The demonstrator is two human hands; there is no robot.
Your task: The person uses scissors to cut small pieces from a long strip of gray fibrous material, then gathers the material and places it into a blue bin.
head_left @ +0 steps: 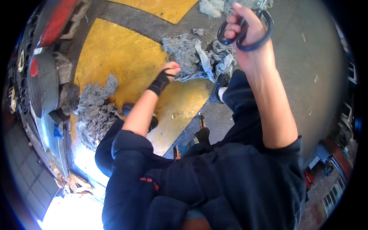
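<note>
My right hand [245, 28] is raised near the top of the view, fingers through the black loop handles of a pair of scissors [262, 36]; the blades are mostly hidden behind the hand. My left hand [170, 71], with a black wrist wrap, reaches down and grips the edge of a heap of grey and pale blue cloth scraps [199, 57] lying on the floor. My legs in dark trousers and a dark shoe [220, 86] sit just below that heap.
The floor is grey concrete with broad yellow painted bands [119, 53]. A second pile of grey rags [94, 111] lies at the left beside a large vehicle with a round wheel [42, 82]. More scraps [212, 7] lie at the top edge.
</note>
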